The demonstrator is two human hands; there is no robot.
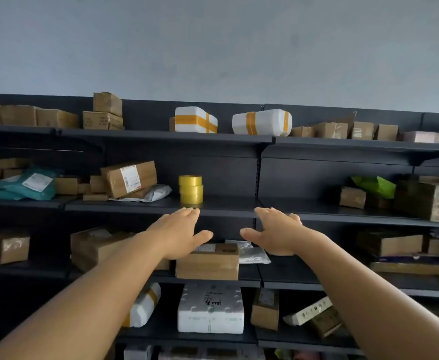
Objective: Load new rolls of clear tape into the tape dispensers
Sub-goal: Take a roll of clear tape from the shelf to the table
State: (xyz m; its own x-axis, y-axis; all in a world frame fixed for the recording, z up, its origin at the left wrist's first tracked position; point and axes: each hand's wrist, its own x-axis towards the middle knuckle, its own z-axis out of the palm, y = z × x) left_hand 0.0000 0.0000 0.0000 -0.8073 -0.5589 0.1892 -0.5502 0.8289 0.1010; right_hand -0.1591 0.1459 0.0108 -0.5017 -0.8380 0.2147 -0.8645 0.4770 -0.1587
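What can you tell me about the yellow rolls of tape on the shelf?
The yellowish, see-through stack of tape rolls stands upright on the dark metal shelf, three shiny rolls piled one on another, the top one shifted slightly left. The plastic looks glossy, and a faint reflection shows below it. It stands alone, with a grey plastic mailer bag off to its left. Nothing touches it but the shelf. The open left hand reaches just below it, fingertips near the shelf edge, not yet touching.
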